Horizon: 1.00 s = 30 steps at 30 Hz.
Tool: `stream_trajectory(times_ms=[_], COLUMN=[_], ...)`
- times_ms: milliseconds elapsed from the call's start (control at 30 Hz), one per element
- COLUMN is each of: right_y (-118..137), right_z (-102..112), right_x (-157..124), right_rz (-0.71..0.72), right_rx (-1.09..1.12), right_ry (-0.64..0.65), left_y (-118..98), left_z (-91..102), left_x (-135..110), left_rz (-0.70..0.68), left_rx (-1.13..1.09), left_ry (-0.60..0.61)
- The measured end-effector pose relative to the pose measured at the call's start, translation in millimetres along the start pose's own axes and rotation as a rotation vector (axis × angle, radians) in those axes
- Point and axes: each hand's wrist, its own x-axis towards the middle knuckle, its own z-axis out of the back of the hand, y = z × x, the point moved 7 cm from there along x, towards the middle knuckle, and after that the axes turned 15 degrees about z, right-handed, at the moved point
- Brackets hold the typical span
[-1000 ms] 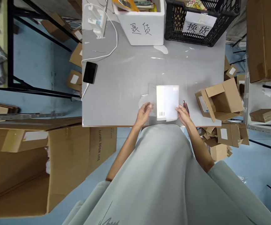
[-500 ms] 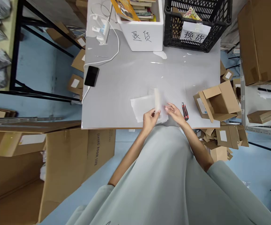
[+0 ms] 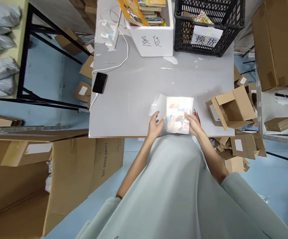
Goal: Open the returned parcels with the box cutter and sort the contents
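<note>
The right hand (image 3: 193, 123) pinches the right side of the book (image 3: 179, 116), thumb on top, likely to steady it near the front of the table (image 3: 126, 116) — the left hand (image 3: 155, 126), fingers parted and seemingly empty, hovers just beside it

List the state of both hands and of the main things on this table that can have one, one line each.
Book: shut, illustrated side up
Right hand: gripping the book's right edge
Left hand: open, by its left edge
Plastic film: spread
Utility knife: partly hidden; blade unclear
Cardboard box: flaps open
Phone: screen dark
White bin: open-topped, holding books
Black crate: open-topped
</note>
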Motion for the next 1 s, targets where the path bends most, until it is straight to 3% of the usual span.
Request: stream_trajectory(times_ms=[100,233,300,533,700,867,1000], right_y=[1,-5,-9,-14,-19,-10,-5], right_z=[5,7,6,1,5,-35,-51], right_x=[-3,-4,-3,14,20,4,-2], right_rz=[-0.065,-0.127,-0.128,0.038,0.078,0.164,0.200], right_rx=[0.073,0.102,0.078,-0.074,-0.257,-0.239,-0.231], right_ry=[-0.015,-0.020,-0.016,0.025,-0.052,0.088,0.089], left_y=[1,-18,-26,-24,-30,-40,-41], left_z=[-1.5,-18.3,-28.2,-30.4,-21.0,-28.0,-47.1], left_x=[6,-11,-20,-18,-20,-32,-47], left_rz=[0.119,0.144,0.149,0.099,0.016,-0.079,-0.226], left_rx=[-0.144,-0.237,-0.247,-0.228,-0.155,-0.015,0.086], left_ry=[0.189,0.441,0.505,0.297,0.202,0.133,0.192])
